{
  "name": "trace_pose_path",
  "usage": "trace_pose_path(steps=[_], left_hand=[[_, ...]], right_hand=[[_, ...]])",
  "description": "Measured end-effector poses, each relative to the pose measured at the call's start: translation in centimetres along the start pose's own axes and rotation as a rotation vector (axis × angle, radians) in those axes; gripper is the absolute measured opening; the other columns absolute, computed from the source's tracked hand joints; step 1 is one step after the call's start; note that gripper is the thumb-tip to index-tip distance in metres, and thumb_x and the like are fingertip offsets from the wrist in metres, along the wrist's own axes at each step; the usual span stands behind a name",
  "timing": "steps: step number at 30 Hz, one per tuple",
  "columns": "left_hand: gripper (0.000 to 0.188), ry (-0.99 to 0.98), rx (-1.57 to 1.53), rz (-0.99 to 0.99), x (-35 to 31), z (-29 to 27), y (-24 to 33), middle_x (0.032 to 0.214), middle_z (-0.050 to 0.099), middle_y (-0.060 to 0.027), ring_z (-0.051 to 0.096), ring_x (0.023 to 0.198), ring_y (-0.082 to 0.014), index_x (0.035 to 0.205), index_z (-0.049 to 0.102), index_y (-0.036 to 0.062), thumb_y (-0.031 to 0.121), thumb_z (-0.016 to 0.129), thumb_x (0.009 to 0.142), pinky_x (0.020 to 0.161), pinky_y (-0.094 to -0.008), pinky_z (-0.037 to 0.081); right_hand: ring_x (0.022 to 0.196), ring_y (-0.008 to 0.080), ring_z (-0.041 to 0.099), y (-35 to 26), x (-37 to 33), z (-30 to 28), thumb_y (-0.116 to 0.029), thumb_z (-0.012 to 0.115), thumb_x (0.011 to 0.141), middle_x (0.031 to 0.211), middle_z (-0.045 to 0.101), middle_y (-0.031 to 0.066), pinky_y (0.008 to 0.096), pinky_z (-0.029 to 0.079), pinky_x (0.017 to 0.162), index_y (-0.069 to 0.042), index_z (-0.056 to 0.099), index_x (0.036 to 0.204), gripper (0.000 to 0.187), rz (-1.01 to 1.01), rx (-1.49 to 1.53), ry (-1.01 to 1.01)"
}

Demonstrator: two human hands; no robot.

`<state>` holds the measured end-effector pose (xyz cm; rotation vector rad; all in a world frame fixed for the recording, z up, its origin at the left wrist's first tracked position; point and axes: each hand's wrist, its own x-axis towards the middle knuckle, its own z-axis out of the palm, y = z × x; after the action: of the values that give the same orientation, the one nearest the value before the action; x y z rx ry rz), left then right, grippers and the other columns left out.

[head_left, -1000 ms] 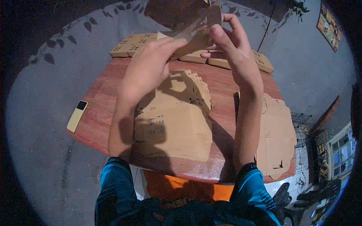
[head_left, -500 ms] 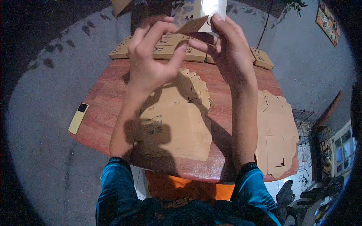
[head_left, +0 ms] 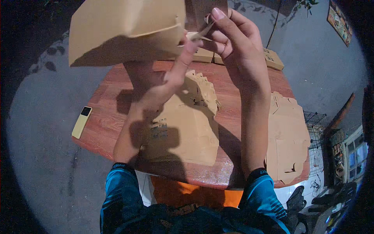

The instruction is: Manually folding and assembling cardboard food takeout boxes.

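Observation:
A partly folded brown cardboard box (head_left: 124, 39) is raised over the far side of the table, its wide panel turned out to the upper left. My right hand (head_left: 245, 54) pinches a narrow flap at its right part between thumb and fingers. My left hand (head_left: 165, 84) has its thumb up against the flap's edge; the panel covers its other fingers. Below my hands lies a stack of flat die-cut cardboard blanks (head_left: 191, 134) with dark print, in the shadow of my arms.
A second pile of flat blanks (head_left: 286, 136) rests along the table's right edge. Folded boxes (head_left: 274, 59) line the far edge. A yellow phone (head_left: 81, 124) lies at the left edge of the reddish wooden table (head_left: 105, 128). Beyond the right side stands a wire rack (head_left: 314, 134).
The box has swung round, so its large panel now spreads to the upper left and hides my left fingers. My left hand has shifted slightly lower; the right stays near the same spot.

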<state>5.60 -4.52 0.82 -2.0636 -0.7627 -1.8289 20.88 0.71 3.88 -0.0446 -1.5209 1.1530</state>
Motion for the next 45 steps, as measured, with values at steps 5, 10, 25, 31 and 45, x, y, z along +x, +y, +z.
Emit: trace_pose_path(steps=[5, 10, 25, 31, 45], left_hand=[[0.008, 0.163, -0.285, -0.152, 0.4, -0.3, -0.6, 0.094, 0.065, -0.0011, 0.057, 0.085, -0.0078, 0.098, 0.065, 0.0003, 0.004, 0.067, 0.091, 0.078, -0.0248, 0.048], [0.006, 0.216, -0.284, -0.217, 0.5, 0.0, -1.5, 0.088, 0.065, 0.0008, 0.060, 0.081, -0.0073, 0.092, 0.063, 0.0018, 0.005, 0.068, 0.090, 0.075, -0.0231, 0.048], [0.008, 0.098, -0.433, -0.263, 0.6, -0.7, -2.1, 0.090, 0.067, -0.0025, 0.064, 0.085, -0.0101, 0.095, 0.064, 0.0005, 0.005, 0.067, 0.090, 0.080, -0.0252, 0.051], [0.007, 0.060, -0.404, -0.269, 0.6, -0.8, -2.2, 0.090, 0.067, -0.0025, 0.064, 0.086, -0.0103, 0.095, 0.064, 0.0007, 0.005, 0.067, 0.090, 0.081, -0.0250, 0.051], [0.013, 0.065, -0.392, -0.300, 0.4, -0.7, -2.6, 0.087, 0.064, 0.0020, 0.057, 0.083, -0.0060, 0.091, 0.067, 0.0043, 0.016, 0.071, 0.091, 0.077, -0.0231, 0.046]], right_hand=[[0.080, 0.0150, 0.067, 0.1, -0.1, 0.5, -0.015, 0.067, 0.092, 0.094, 0.067, 0.0100, 0.0293, 0.061, 0.075, 0.003, 0.064, 0.089, 0.019, -0.042, 0.140, -0.019], [0.088, 0.0148, 0.067, 1.1, 0.1, 0.9, -0.011, 0.068, 0.090, 0.106, 0.067, 0.0128, 0.0310, 0.060, 0.079, 0.004, 0.065, 0.088, 0.015, -0.177, -0.238, 0.024], [0.086, 0.0136, 0.066, 1.9, 0.1, 1.3, -0.008, 0.070, 0.087, 0.115, 0.065, 0.0141, 0.0272, 0.057, 0.071, 0.005, 0.064, 0.084, 0.015, -0.272, -0.371, 0.046], [0.084, 0.0119, 0.065, 1.9, 0.1, 1.5, -0.008, 0.069, 0.088, 0.113, 0.066, 0.0126, 0.0253, 0.055, 0.069, 0.005, 0.063, 0.083, 0.014, -0.323, -0.419, 0.048], [0.089, 0.0150, 0.067, 2.3, 0.2, 1.8, -0.004, 0.066, 0.090, 0.117, 0.064, 0.0126, 0.0257, 0.058, 0.071, 0.006, 0.062, 0.084, 0.012, -0.304, -0.403, 0.072]])
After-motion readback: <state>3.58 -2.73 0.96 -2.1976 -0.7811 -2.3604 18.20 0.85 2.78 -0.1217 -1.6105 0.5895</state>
